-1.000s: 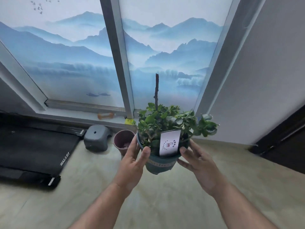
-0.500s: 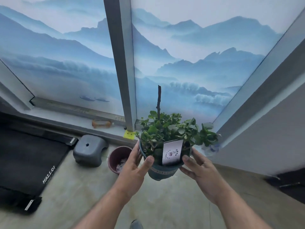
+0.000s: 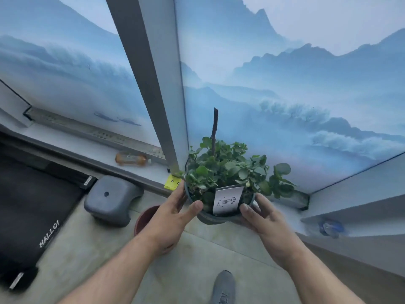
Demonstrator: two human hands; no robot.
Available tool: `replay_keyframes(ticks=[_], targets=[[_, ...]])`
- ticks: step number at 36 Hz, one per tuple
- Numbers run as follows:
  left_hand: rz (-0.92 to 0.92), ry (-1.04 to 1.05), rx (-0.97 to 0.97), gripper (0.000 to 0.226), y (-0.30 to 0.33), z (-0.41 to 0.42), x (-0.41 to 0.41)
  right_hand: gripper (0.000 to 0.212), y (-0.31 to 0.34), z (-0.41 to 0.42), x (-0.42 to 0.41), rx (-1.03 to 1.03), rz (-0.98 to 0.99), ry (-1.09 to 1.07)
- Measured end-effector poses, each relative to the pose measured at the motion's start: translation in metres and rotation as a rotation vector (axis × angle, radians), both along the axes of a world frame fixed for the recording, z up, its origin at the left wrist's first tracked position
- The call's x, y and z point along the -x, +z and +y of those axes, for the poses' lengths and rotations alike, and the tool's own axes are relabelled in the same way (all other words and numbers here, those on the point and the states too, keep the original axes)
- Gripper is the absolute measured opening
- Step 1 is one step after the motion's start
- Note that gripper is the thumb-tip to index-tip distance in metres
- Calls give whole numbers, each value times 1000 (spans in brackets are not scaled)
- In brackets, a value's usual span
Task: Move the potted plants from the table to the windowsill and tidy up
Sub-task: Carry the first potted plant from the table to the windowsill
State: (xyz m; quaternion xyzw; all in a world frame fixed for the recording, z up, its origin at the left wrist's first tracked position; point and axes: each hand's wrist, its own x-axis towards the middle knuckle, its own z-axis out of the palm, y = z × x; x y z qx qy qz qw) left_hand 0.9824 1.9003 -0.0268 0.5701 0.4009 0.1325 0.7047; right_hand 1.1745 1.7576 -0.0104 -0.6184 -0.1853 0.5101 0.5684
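At windowsill (image 3: 140,170) edge — teal pot (image 3: 210,218) of leafy plant (image 3: 225,170) | both hands grasping it

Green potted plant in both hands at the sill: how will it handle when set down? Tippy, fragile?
The potted plant is probably top-heavy: foliage spreads wider than the pot, and a tall bare stick rises above it, so it may tip if set down crooked. Left hand and right hand both cup the pot, suggesting some weight. The leaves look soft and would likely bruise against the glass.
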Motion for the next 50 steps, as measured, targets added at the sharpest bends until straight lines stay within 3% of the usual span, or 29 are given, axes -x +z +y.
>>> replay_keyframes(ticks=[5, 12, 19, 23, 31, 35, 45, 50], targets=[[40, 45, -10, 71, -90, 46, -27, 32, -96, 56, -40, 36, -20, 73], [169, 87, -49, 53, -225, 84, -47, 36, -238, 122, -77, 93, -128, 203], [102, 218, -16, 56, -352, 98, -56, 35, -347, 161, -92, 167, -156, 321], [96, 292, -26, 71, -399, 91, -63, 33, -382, 175, -104, 195, -117, 375], [61, 396, -29, 58, -443, 87, -84, 25, -424, 199, -128, 325, -36, 430], [47, 437, -42, 48, -449, 89, -92, 30, -431, 205, -139, 352, 0, 408], [121, 448, -15, 69, -447, 84, -96, 40, -436, 206, -142, 394, 46, 406], [289, 385, 59, 77, -420, 86, -91, 69, -405, 190, -134, 494, -83, 331]])
